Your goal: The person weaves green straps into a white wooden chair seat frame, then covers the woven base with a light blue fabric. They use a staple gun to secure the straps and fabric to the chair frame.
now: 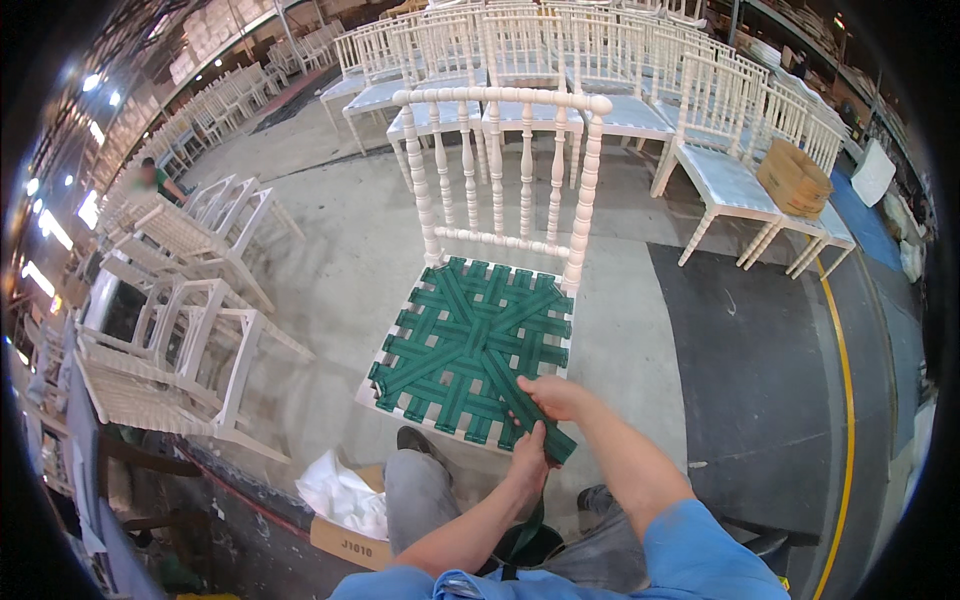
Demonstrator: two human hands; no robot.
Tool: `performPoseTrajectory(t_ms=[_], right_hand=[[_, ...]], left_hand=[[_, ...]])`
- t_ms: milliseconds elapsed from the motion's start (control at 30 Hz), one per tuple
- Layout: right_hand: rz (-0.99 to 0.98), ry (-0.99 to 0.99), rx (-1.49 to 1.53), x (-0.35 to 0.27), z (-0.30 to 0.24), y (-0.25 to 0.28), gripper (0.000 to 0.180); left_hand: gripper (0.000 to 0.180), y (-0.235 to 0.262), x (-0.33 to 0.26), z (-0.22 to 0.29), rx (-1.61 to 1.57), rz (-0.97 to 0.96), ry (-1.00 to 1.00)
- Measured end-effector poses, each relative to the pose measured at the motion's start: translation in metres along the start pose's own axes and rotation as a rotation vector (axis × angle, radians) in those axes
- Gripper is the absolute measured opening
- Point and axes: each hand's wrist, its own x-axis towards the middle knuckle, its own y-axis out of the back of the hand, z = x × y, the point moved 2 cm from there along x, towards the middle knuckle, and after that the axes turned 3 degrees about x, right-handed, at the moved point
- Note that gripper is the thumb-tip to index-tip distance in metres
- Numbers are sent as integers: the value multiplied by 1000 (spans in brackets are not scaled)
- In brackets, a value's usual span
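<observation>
In front of me stands a white wooden chair (588,170) with a turned spindle back. Its seat is a woven lattice of green webbing (420,352), with diagonal bands crossing at the middle. One green webbing strap (500,378) runs from the crossing toward the front right corner. My right hand (556,396) grips this strap above the seat, thumb on top. Closer to me, my left hand (530,455) pinches the same strap near the front right corner. The strap's tail drops between my knees, where its end is hidden.
Unfinished white chair frames (225,350) lie tipped at left, with a person (165,183) beyond them. A cardboard box (350,543) holding a white plastic bag (343,492) sits by my left leg. Rows of white chairs (620,105) stand behind; a brown roll (795,178) rests on one.
</observation>
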Motion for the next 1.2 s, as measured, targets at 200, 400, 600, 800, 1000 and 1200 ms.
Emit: performPoseTrajectory(t_ms=[200, 400, 600, 800, 1000, 1200], right_hand=[[50, -143, 197, 49, 19, -24, 35], [218, -22, 100, 43, 24, -20, 30], [309, 180, -101, 26, 32, -15, 30], [402, 247, -69, -7, 79, -6, 35], [548, 301, -343, -49, 148, -16, 41], [519, 226, -298, -96, 162, -31, 45]], left_hand=[[37, 20, -4, 5, 214, 90, -41], [41, 45, -34, 46, 1566, 117, -719], [125, 43, -26, 58, 1909, 39, -983], [124, 58, -4, 58, 1959, -95, -1047], [125, 63, 3, 52, 1954, -108, -1057], [124, 76, 2, 53, 1948, -103, -1137]])
